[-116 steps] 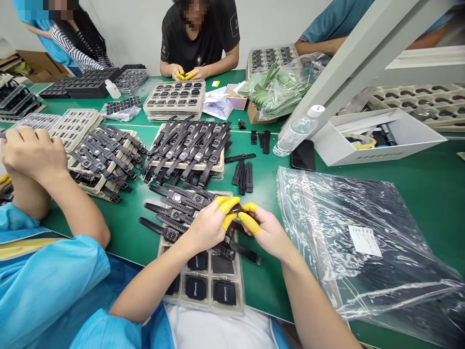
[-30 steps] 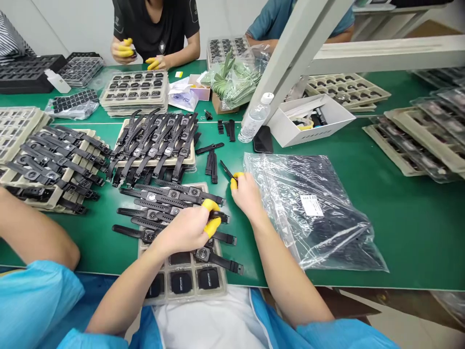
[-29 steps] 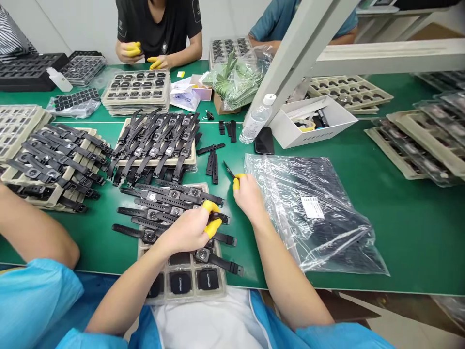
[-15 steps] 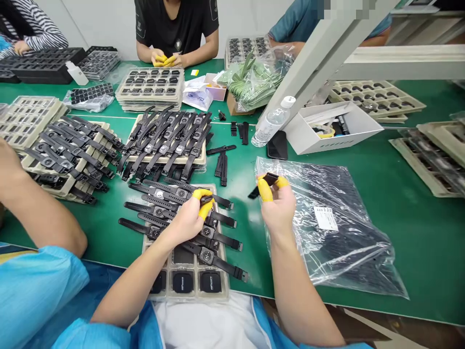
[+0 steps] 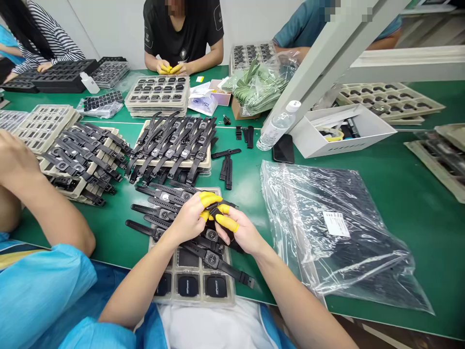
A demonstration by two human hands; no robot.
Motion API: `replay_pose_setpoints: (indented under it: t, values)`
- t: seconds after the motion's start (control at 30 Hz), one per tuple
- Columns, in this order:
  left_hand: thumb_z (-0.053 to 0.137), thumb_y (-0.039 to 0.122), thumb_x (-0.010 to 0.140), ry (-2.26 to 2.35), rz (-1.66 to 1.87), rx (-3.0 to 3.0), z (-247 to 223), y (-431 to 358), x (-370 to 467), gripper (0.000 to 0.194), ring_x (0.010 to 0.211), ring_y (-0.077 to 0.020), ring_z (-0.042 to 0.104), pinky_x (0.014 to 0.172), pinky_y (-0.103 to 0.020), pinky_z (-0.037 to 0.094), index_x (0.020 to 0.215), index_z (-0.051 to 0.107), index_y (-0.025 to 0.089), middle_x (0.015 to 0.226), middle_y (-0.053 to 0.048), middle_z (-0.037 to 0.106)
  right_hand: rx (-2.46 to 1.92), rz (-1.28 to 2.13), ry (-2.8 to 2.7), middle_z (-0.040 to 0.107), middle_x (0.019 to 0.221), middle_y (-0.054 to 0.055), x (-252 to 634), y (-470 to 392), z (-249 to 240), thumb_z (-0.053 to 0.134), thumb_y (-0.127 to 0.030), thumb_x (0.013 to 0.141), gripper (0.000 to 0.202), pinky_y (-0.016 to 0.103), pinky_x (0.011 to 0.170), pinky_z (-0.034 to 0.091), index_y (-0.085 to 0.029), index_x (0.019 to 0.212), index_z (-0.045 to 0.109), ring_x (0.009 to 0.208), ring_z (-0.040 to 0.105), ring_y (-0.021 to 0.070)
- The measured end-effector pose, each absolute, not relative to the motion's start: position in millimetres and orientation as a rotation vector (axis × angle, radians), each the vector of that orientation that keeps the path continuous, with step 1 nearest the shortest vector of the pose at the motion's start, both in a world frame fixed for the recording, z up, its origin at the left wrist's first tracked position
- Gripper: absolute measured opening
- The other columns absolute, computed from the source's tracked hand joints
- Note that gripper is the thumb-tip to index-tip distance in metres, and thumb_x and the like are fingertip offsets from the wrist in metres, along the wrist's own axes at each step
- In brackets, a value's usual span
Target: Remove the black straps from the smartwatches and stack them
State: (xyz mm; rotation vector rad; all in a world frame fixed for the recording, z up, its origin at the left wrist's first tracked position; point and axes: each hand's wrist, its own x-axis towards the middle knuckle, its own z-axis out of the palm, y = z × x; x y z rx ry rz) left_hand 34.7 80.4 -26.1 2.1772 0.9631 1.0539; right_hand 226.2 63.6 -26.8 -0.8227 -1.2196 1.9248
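My left hand [image 5: 191, 219] and right hand [image 5: 244, 233] meet over the tray [image 5: 202, 291], and my grip pinches black watch parts [image 5: 214, 211] between yellow-covered fingers [image 5: 227, 223], just above the strapped watches [image 5: 211, 260]. I judge this tray partly done: several watches lie across its upper half with bands stretching out from them, while dark square pieces [image 5: 216, 286] sit in the near compartments, no bands showing on them. Beyond, another pile of watches [image 5: 178, 140] looks finished. A few loose straps [image 5: 228, 172] rest on the green surface [image 5: 250, 182], perhaps left to use. My fingers cover most of what I hold, so I can't tell whether anything is joined. My left forearm [image 5: 145, 274] hides part of the tray, and glare muddles the clear bag's [image 5: 290, 237] dark contents.
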Motion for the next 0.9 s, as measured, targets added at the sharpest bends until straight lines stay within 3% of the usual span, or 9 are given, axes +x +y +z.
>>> replay_pose_setpoints:
  t: [0.23, 0.4, 0.67, 0.9]
  values:
    - [0.044, -0.003, 0.080, 0.981, 0.989, 2.167, -27, 80, 33, 0.064, 0.127, -0.0243, 0.062, 0.108, -0.046, 0.054, 0.137, 0.059, 0.022, 0.132, -0.010, 0.068, -0.765, 1.920, -1.248, 0.053, 0.048, -0.008, 227, 65, -32, 0.062, -0.054, 0.098, 0.034, 0.026, 0.048, 0.033, -0.020, 0.100, 0.058, 0.041, 0.040, 0.0114]
    - [0.044, -0.002, 0.081, 0.972, 0.956, 2.188, -28, 80, 33, 0.063, 0.127, -0.0247, 0.062, 0.108, -0.046, 0.054, 0.137, 0.059, 0.021, 0.130, -0.010, 0.068, -0.752, 1.933, -1.212, 0.053, 0.048, -0.007, 227, 66, -34, 0.064, -0.051, 0.097, 0.032, 0.027, 0.049, 0.035, -0.021, 0.093, 0.058, 0.043, 0.042, 0.0119]
    - [0.043, 0.002, 0.092, 1.025, 1.029, 2.179, -32, 78, 38, 0.051, 0.123, -0.0229, 0.064, 0.104, -0.042, 0.056, 0.138, 0.056, 0.021, 0.128, -0.011, 0.067, -0.696, 2.013, -0.876, 0.047, 0.045, -0.009, 218, 62, -29, 0.070, -0.043, 0.092, 0.026, 0.024, 0.043, 0.031, -0.021, 0.086, 0.057, 0.039, 0.035, 0.0097]
    - [0.044, 0.016, 0.101, 0.986, 0.930, 2.205, -22, 78, 34, 0.050, 0.128, -0.0272, 0.058, 0.111, -0.049, 0.051, 0.150, 0.050, 0.022, 0.134, -0.015, 0.061, -0.749, 2.000, -0.704, 0.042, 0.043, -0.010, 217, 64, -24, 0.073, -0.043, 0.088, 0.028, 0.022, 0.039, 0.025, -0.021, 0.083, 0.057, 0.038, 0.029, 0.0086]
